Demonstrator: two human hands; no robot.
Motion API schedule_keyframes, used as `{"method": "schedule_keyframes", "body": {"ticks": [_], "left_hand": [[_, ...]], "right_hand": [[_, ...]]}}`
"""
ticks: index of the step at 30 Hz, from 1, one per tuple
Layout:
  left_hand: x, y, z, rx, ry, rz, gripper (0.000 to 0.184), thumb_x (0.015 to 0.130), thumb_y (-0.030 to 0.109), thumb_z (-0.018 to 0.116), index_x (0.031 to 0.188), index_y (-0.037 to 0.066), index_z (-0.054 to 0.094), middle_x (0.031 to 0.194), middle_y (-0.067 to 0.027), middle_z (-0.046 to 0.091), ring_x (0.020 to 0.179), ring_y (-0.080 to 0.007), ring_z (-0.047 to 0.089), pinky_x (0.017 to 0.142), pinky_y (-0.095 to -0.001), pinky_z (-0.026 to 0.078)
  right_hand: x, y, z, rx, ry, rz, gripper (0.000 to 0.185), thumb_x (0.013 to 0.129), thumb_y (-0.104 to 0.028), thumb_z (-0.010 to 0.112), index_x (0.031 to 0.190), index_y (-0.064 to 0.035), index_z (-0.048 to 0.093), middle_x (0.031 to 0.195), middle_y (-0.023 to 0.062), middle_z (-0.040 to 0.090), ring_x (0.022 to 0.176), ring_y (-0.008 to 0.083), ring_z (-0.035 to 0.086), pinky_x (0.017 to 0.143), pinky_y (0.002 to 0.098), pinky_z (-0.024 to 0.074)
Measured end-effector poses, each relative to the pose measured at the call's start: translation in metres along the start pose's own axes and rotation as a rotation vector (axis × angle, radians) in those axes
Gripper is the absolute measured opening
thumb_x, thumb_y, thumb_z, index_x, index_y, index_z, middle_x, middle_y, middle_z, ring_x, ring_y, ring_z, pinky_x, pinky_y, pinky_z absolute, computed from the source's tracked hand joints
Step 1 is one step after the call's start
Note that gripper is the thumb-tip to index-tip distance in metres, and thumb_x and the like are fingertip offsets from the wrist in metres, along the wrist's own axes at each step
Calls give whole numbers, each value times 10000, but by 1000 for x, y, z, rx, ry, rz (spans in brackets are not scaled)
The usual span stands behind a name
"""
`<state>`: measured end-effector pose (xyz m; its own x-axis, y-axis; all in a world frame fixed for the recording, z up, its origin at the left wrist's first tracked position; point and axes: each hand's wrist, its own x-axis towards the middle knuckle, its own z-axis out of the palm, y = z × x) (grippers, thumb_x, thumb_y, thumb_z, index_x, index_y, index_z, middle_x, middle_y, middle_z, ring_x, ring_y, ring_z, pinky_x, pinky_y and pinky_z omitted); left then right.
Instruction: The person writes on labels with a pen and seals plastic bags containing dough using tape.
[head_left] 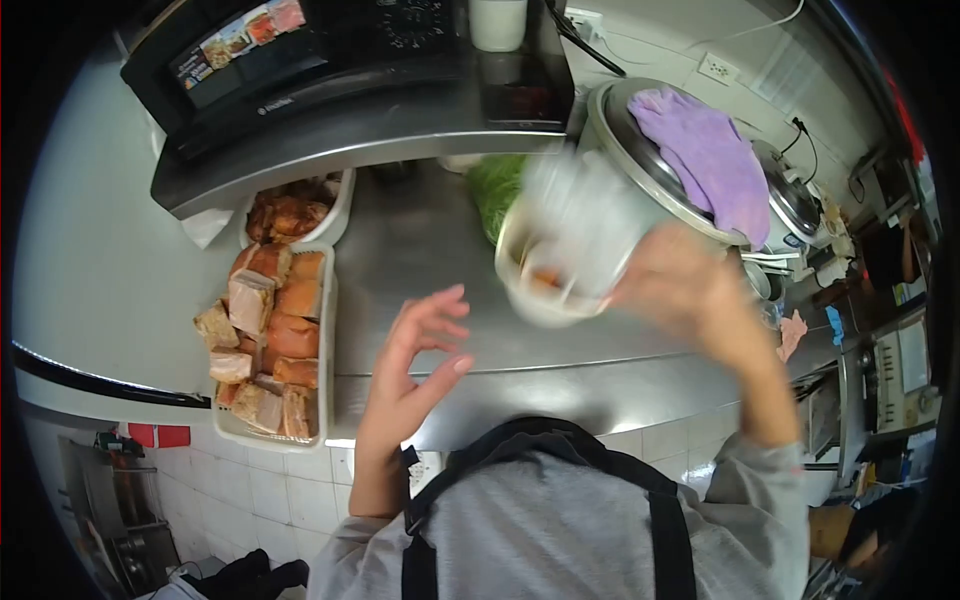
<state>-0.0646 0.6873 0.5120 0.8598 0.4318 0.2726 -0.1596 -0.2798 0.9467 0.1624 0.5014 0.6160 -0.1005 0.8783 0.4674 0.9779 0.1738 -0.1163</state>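
Observation:
My left hand (425, 350) is over the metal counter with its fingers apart and nothing in it. On the right, my right hand (680, 285) is smeared by motion at the edge of a blurred, whitish translucent thing (590, 215), which I cannot make out clearly. That thing is over a white container (545, 300) with something orange inside. Behind the container lies a green leafy bundle (495, 190). To the left, a white tray (325, 400) holds several pieces of meat (293, 335).
A second white container (343, 215) of browned meat sits behind the tray. A black microwave (330, 60) stands on a raised metal shelf (360, 150). At the back right is a large lidded pot (600, 120) with a purple cloth (700, 150). The counter's front edge (520, 370) is near my body.

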Motion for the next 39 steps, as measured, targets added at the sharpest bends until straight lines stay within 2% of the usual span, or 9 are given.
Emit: {"method": "schedule_keyframes", "body": {"ticks": [3, 8, 11, 14, 17, 28, 31, 34, 39], "left_hand": [[26, -31, 42, 148, -65, -6, 673, 778, 107, 705, 1397, 115, 440, 1240, -105, 493, 990, -183, 561, 838, -305, 473], [43, -142, 105, 777, -331, 0, 474, 770, 117, 728, 1229, 151, 615, 930, -54, 646, 899, -203, 607, 802, -292, 484], [45, -146, 113, 451, -60, -39, 288, 803, 112, 695, 1090, 89, 673, 777, -46, 634, 757, -192, 625, 740, -303, 500], [47, -158, 97, 35, 240, 4, 252, 847, 15, 630, 1096, 48, 649, 866, -34, 659, 744, -122, 618, 691, -262, 497], [39, -131, 82, -308, 329, -167, 223, 875, -17, 594, 1097, -8, 620, 919, -33, 663, 799, -87, 610, 703, -222, 489], [-30, -147, 106, -416, 717, -415, 188, 888, 51, 609, 1068, -1, 593, 999, -77, 644, 868, -139, 641, 688, -280, 581], [-39, -147, 104, -404, 774, -438, 185, 891, 55, 605, 1068, 5, 591, 989, -73, 644, 857, -130, 638, 701, -280, 586], [-48, -145, 93, -347, 807, -430, 183, 898, 66, 596, 1072, 10, 588, 1001, -69, 633, 873, -131, 628, 711, -287, 585], [-48, -150, 77, -265, 806, -382, 176, 900, 62, 592, 1070, 15, 588, 1003, -62, 633, 893, -124, 630, 697, -274, 579]], "right_hand": [[-75, 2, 110, 188, -52, 150, 186, 689, -75, 699, 862, -133, 734, 862, -1, 648, 867, 192, 591, 875, 342, 444], [-160, 17, 221, 94, 7, 172, 239, 681, -108, 719, 917, -139, 728, 896, 5, 634, 946, 212, 565, 882, 367, 435], [-161, 0, 205, 126, 70, 351, 261, 685, -121, 749, 945, -134, 721, 938, 33, 620, 975, 247, 549, 891, 376, 432], [-171, 0, 195, 136, 188, 540, 265, 706, -119, 760, 967, -126, 712, 982, 49, 606, 995, 272, 531, 876, 385, 436], [-169, 15, 187, 183, 159, 626, 184, 727, -102, 744, 910, -109, 720, 890, 54, 621, 888, 267, 538, 809, 382, 450], [-123, 28, 242, 179, -163, 289, 218, 596, -128, 785, 805, -117, 724, 866, 66, 626, 914, 282, 569, 833, 365, 475], [-118, 44, 242, 354, -300, 257, 207, 651, -155, 787, 846, -128, 724, 933, 67, 623, 960, 264, 577, 821, 355, 482], [-119, 52, 223, 813, -306, 501, 212, 742, -178, 766, 932, -106, 703, 911, 52, 614, 969, 203, 578, 787, 336, 490], [-129, 76, 216, 1276, -536, 808, 226, 867, -185, 623, 1031, -30, 619, 857, 26, 601, 821, 115, 571, 723, 266, 480]]}}
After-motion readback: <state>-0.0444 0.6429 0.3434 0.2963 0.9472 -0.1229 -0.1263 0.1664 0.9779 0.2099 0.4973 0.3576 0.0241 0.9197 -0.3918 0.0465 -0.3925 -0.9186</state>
